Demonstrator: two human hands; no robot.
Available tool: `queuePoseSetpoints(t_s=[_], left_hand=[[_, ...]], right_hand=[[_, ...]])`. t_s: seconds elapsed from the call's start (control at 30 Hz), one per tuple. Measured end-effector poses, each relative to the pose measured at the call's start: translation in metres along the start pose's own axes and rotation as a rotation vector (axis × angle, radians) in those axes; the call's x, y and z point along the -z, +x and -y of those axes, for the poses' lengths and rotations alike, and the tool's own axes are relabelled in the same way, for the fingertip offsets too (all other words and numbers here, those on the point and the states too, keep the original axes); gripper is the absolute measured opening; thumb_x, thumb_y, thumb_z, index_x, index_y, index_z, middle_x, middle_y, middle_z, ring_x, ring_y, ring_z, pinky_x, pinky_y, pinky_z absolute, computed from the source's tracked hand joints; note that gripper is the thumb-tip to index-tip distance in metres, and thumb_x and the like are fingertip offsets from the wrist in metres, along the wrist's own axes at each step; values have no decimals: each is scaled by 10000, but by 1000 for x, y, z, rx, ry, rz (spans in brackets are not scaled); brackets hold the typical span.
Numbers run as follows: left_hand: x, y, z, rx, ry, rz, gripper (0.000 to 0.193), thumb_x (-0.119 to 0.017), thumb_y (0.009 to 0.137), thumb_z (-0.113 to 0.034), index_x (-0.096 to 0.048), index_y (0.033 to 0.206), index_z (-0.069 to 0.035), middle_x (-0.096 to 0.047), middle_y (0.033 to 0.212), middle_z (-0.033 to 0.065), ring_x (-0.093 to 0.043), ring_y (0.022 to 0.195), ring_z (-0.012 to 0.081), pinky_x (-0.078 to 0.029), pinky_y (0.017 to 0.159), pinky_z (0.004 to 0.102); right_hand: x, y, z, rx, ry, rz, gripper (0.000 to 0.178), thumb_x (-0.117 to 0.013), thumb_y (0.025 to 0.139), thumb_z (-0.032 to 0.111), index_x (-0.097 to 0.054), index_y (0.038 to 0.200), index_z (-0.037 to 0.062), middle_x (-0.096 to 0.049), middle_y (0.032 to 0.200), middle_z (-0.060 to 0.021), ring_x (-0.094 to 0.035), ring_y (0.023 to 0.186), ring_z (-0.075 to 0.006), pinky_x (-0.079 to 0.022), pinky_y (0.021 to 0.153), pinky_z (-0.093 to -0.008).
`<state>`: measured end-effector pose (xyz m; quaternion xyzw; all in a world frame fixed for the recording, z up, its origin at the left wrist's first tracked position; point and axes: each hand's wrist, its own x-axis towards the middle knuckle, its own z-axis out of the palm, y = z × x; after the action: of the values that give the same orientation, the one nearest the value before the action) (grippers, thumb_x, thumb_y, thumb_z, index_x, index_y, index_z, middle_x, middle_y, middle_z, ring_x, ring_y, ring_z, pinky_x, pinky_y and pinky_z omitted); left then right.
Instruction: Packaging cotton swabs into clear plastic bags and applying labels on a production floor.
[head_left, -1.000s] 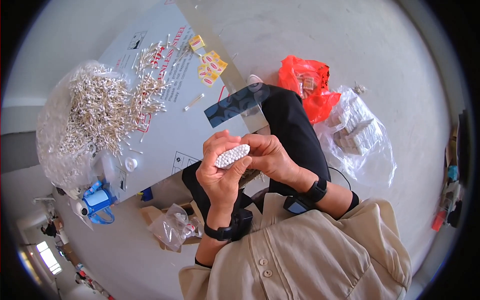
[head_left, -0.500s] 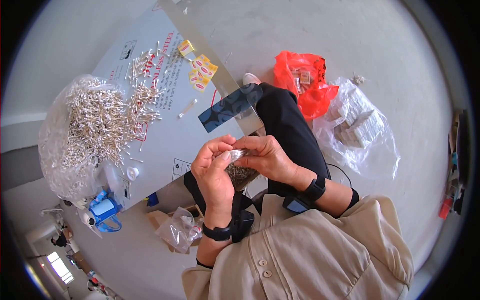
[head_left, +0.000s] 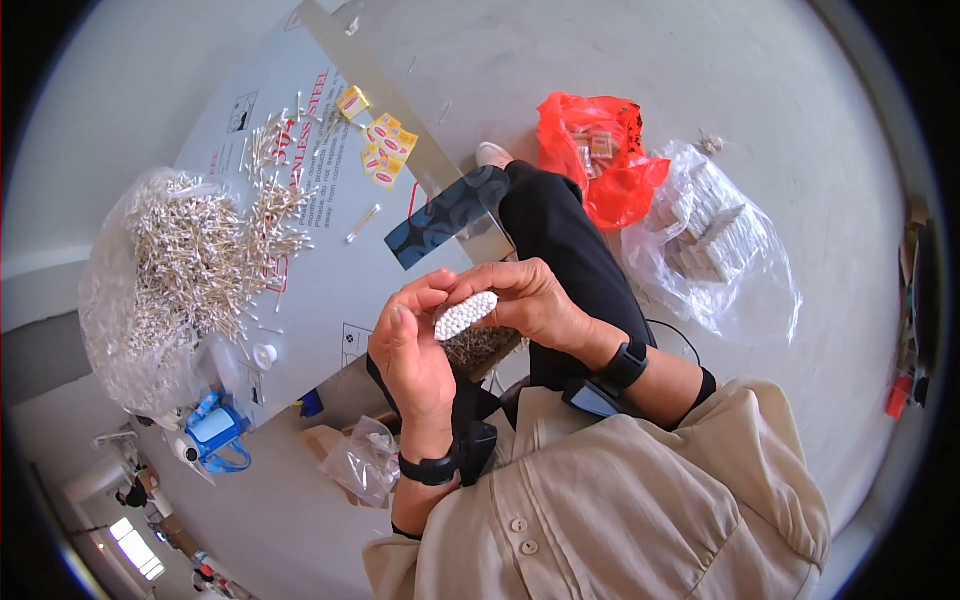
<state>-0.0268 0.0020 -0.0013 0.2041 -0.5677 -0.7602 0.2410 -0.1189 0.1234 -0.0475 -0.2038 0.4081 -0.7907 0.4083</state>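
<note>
A tight bundle of cotton swabs (head_left: pixel 466 316) shows its white tips toward me, packed side by side. My right hand (head_left: pixel 540 308) grips it between thumb and fingers; the sticks are hidden behind the hand. Cupped at the bundle's left side is my left hand (head_left: pixel 413 352), its thumb apart from the curled fingers, the fingertips by the right hand's. Beneath the hands, partly covered, a container of brownish sticks (head_left: pixel 475 348) shows. On the table to the left lies a large pile of loose cotton swabs (head_left: pixel 185 240), spilling from a clear plastic bag (head_left: pixel 105 290).
The metal-sheeted table (head_left: pixel 335 265) bears yellow-and-white packets (head_left: pixel 388 150), a small swab pack (head_left: pixel 363 224), a round white lid (head_left: pixel 264 356) and a blue bottle (head_left: pixel 213 430). On the floor are a red bag (head_left: pixel 620 200), a clear bag of white packs (head_left: pixel 712 235) and a box with plastic (head_left: pixel 365 460).
The bundle has turned so its white tips face me. My left thumb has come off it, while my right hand keeps its grip. The whole view has shifted slightly.
</note>
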Motion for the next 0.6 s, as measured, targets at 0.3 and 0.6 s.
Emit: queuePoseSetpoints(t_s=[0.3,0.6], left_hand=[[28,-10,15,85,122,-97,262,-529,990,-197,-625,893,27,-678,981,174,-637,957,245,-483,869,348],[35,-5,24,121,132,-93,243,-528,993,-166,-629,893,32,-688,933,151,-644,893,205,-496,834,312]], right_hand=[[57,1,24,-58,269,-615,218,-661,897,72,-621,1092,-16,-682,1007,-101,-696,905,-233,-614,760,-415],[149,7,34,-249,362,-727,241,-592,939,119,-572,1123,-35,-681,963,-165,-689,849,-256,-590,779,-399]])
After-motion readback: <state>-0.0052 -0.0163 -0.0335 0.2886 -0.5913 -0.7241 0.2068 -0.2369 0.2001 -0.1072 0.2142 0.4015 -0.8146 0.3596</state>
